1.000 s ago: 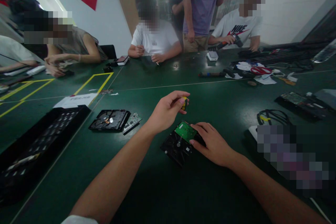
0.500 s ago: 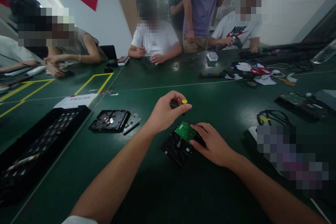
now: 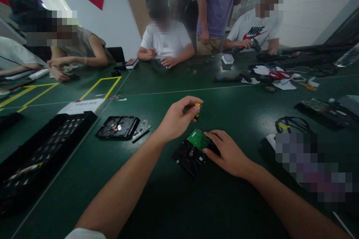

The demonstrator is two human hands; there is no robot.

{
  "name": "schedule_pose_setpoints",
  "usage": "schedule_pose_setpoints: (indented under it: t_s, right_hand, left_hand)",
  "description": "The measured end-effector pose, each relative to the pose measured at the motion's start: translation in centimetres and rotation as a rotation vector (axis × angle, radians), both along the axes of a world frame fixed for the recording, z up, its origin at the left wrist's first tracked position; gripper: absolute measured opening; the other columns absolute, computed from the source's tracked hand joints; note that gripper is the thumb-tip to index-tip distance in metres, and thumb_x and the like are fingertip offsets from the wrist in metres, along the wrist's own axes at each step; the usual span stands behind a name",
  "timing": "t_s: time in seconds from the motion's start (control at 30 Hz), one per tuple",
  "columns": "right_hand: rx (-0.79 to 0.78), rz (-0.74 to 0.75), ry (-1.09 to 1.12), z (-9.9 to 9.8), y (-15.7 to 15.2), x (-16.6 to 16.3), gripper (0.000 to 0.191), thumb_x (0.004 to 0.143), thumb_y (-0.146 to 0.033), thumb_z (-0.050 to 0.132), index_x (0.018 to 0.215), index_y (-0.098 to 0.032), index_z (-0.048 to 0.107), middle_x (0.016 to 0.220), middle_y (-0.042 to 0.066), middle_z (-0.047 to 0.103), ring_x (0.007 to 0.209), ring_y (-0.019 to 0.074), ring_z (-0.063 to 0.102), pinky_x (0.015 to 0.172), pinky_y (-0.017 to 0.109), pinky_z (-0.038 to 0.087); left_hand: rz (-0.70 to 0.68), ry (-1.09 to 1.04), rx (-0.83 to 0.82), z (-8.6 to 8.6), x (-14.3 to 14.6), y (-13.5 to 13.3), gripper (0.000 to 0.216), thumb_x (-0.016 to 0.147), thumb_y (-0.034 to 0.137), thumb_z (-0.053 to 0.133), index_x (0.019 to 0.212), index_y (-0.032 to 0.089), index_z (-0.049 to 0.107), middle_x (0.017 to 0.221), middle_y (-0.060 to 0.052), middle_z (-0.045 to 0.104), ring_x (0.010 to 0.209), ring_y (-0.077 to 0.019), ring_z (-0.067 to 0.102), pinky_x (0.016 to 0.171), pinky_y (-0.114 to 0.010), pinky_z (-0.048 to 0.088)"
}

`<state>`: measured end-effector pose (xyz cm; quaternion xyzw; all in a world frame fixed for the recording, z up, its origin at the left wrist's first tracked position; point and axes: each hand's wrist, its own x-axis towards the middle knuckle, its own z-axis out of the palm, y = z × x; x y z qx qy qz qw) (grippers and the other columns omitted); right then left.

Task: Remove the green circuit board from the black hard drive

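Observation:
Between the thumb and fingers of my left hand (image 3: 179, 117) is a small yellow-and-black screwdriver (image 3: 198, 109), held upright over the far end of a hard drive (image 3: 186, 158). Its lower end is too small to make out. The drive lies on the table with its black underside and green circuit board (image 3: 198, 138) facing up. My right hand (image 3: 228, 153) grips the drive's right side, thumb and fingertips at the edge of the board. To the left are another black drive casing (image 3: 119, 127) and a loose circuit board (image 3: 142, 130).
A long black tray (image 3: 47, 153) stands at the left. Cables (image 3: 294, 124) and another drive (image 3: 319, 112) lie to the right. Tools and a pile of scraps (image 3: 277, 76) sit farther back. Several people work across the green table, one holding a power screwdriver (image 3: 254, 44).
The screwdriver has turned in my left fingers: its yellow cap faced up before, and now its handle shows more from the side. My right hand and the hard drive stay put.

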<state>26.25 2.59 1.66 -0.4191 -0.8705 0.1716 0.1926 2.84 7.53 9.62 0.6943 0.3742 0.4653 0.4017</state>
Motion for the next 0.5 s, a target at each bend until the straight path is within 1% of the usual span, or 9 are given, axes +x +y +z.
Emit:
schedule_pose_setpoints:
  t_s: [0.1, 0.17, 0.23, 0.33, 0.43, 0.5]
  right_hand:
    - [0.003, 0.007, 0.009, 0.21, -0.03, -0.07, 0.049, 0.103, -0.047, 0.053, 0.146, -0.022, 0.054, 0.134, 0.016, 0.06, 0.121, 0.0327, 0.058, 0.105, 0.056, 0.049]
    - [0.002, 0.008, 0.016, 0.27, -0.05, -0.08, 0.049, 0.103, -0.047, 0.053, 0.146, -0.023, 0.054, 0.134, 0.015, 0.06, 0.12, 0.0325, 0.058, 0.103, 0.055, 0.05]
    - [-0.003, 0.005, 0.016, 0.25, -0.05, -0.06, 0.049, 0.103, -0.047, 0.053, 0.145, -0.023, 0.054, 0.134, 0.015, 0.06, 0.121, 0.0321, 0.058, 0.104, 0.054, 0.05]
    - [-0.007, 0.0, 0.005, 0.09, -0.02, -0.01, 0.05, 0.103, -0.048, 0.053, 0.146, -0.022, 0.053, 0.135, 0.015, 0.059, 0.122, 0.032, 0.057, 0.105, 0.054, 0.049]
    - [-0.013, -0.002, -0.01, -0.1, 0.03, 0.04, 0.052, 0.103, -0.049, 0.053, 0.147, -0.021, 0.052, 0.137, 0.015, 0.059, 0.124, 0.0322, 0.056, 0.106, 0.055, 0.048]
    - [-0.008, -0.003, -0.007, -0.16, 0.04, 0.05, 0.051, 0.103, -0.048, 0.053, 0.146, -0.021, 0.052, 0.137, 0.015, 0.059, 0.124, 0.0323, 0.055, 0.107, 0.056, 0.048]
  left_hand:
    - [0.056, -0.003, -0.011, -0.18, -0.03, 0.04, 0.025, 0.092, 0.036, 0.073, 0.109, 0.018, 0.066, 0.097, -0.005, 0.067, 0.083, -0.0149, 0.065, 0.067, -0.025, 0.057]
    - [0.08, -0.003, -0.013, -0.17, -0.02, 0.02, 0.029, 0.087, 0.039, 0.079, 0.102, 0.018, 0.065, 0.094, -0.004, 0.066, 0.081, -0.0146, 0.065, 0.066, -0.025, 0.056]
    - [0.079, 0.0, -0.02, -0.07, 0.01, -0.04, 0.031, 0.086, 0.039, 0.08, 0.099, 0.018, 0.064, 0.094, -0.004, 0.066, 0.081, -0.0146, 0.065, 0.066, -0.025, 0.056]
    - [0.039, -0.005, -0.037, 0.13, 0.08, -0.14, 0.025, 0.092, 0.036, 0.073, 0.107, 0.017, 0.065, 0.096, -0.005, 0.067, 0.082, -0.015, 0.065, 0.066, -0.025, 0.057]
    - [-0.006, -0.024, -0.04, 0.26, 0.13, -0.18, 0.025, 0.099, 0.03, 0.059, 0.12, 0.017, 0.065, 0.107, -0.008, 0.068, 0.092, -0.017, 0.066, 0.068, -0.025, 0.059]
    - [-0.024, -0.033, -0.037, 0.3, 0.14, -0.16, 0.028, 0.102, 0.028, 0.052, 0.125, 0.018, 0.064, 0.114, -0.01, 0.068, 0.099, -0.0182, 0.066, 0.069, -0.025, 0.06]
